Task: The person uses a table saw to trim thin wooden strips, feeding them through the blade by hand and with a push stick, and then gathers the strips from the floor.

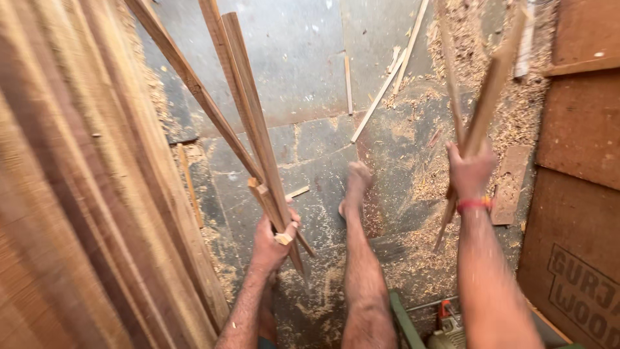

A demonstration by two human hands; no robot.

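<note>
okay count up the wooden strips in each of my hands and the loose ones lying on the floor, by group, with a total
Strips in left hand: 3
Strips in right hand: 2
Loose strips on the stone floor: about 5
Total: about 10; blur makes the counts approximate.

Leaning planks (71,194) filling the nine o'clock side, long grain running bottom to top. Grey stone floor (303,71) across the middle. Sawdust (478,58) heaped thick toward one and two o'clock, thinner at six. Loose thin strips (381,97) lying flat near twelve o'clock. Brown boards (581,129) stacked along three o'clock. Small flat offcut (510,184) just beside them. Power tool (445,329) with red part at five o'clock.
</note>
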